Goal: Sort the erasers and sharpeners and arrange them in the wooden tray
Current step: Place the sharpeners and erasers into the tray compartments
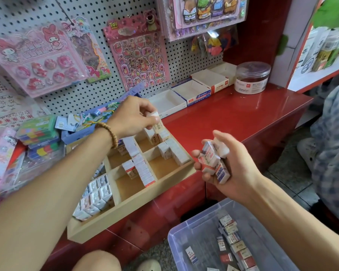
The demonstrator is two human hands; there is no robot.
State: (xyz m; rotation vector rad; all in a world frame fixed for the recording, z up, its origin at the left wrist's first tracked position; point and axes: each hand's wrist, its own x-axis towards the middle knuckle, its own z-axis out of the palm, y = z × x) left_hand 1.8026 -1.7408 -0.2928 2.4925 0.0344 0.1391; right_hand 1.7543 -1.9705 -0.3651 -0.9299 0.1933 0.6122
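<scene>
A wooden tray [125, 208] with compartments lies on the red counter, tilted toward me. Rows of boxed erasers [140, 163] stand in its middle and far cells, and small boxed items [97, 194] fill a left cell. My left hand [132, 116], with a bead bracelet on the wrist, pinches one white eraser [152, 115] above the tray's far corner. My right hand [226, 163] hovers to the right of the tray and grips a bunch of erasers [213, 161]. More loose erasers [233, 243] lie in a clear plastic bin [186, 227] below.
A pegboard with sticker packs [139, 55] rises behind the counter. Empty cardboard boxes [192, 90] and a clear plastic jar [251, 77] line the back. Stationery packs [37, 132] pile up at left. A seated person in a checked garment [333, 133] is at right.
</scene>
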